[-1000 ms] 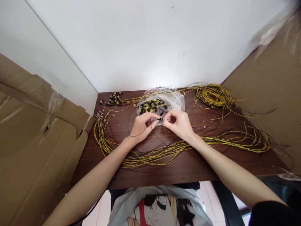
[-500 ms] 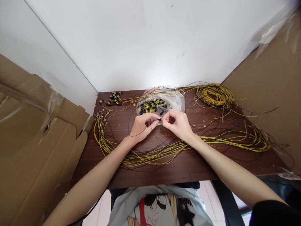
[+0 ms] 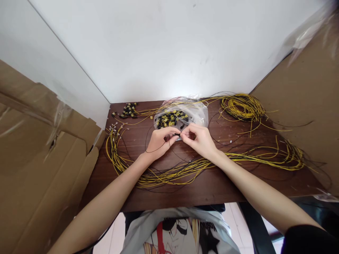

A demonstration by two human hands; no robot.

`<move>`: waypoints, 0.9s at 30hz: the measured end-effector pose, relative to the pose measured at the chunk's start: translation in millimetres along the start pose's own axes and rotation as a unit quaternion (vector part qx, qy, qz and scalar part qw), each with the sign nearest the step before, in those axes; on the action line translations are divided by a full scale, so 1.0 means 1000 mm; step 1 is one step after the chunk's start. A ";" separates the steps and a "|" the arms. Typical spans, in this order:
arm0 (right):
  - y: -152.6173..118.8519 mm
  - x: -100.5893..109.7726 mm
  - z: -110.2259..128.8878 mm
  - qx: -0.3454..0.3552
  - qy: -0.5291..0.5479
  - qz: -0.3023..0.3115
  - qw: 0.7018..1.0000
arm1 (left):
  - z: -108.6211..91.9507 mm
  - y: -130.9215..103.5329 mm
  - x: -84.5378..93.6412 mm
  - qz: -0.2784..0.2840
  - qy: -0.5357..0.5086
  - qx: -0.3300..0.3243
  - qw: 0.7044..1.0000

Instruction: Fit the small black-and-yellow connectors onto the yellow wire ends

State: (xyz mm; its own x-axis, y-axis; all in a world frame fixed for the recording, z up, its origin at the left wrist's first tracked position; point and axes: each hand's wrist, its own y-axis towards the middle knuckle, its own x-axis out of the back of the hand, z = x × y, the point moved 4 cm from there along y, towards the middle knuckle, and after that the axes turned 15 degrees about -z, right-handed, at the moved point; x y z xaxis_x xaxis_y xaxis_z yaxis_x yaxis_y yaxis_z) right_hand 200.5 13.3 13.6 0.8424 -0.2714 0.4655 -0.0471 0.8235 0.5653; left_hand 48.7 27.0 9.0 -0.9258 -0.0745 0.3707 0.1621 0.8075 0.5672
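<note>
Over the middle of the table my left hand (image 3: pixel 161 141) pinches a thin black wire (image 3: pixel 147 141), which loops out past the wrist. A small black connector (image 3: pixel 177 134) sits at its fingertips. From the other side my right hand (image 3: pixel 199 139) closes thumb and forefinger at the connector's right end, so the two hands nearly touch. Just behind them, a clear plastic bag (image 3: pixel 199 112) holds a heap of black and yellow connectors (image 3: pixel 169 119). A long bundle of yellow and black wires (image 3: pixel 169 178) curves across the table under my forearms.
More connectors (image 3: pixel 129 111) lie at the back left, with wires running from them to a coil (image 3: pixel 242 107) at the back right. White wire ends (image 3: pixel 114 128) fan out at the left. Cardboard (image 3: pixel 53 165) flanks the brown table (image 3: pixel 159 201); a white wall rises behind.
The connector at my fingertips has shifted slightly left and shows more of its length. My right fingertips have moved a little left with it; the wire loop has swayed slightly.
</note>
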 end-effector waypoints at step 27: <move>0.002 0.004 0.005 0.017 0.009 -0.021 1.000 | 0.010 0.000 -0.001 -0.004 -0.025 0.074 0.997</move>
State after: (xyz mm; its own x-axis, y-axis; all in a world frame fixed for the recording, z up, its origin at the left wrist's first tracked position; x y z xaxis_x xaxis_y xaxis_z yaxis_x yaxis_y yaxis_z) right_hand 201.2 11.5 19.6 0.8539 -0.2953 0.4286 -0.0297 0.7945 0.6065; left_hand 46.5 33.3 1.0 -0.9429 -0.0547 0.3285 0.1068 0.8847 0.4538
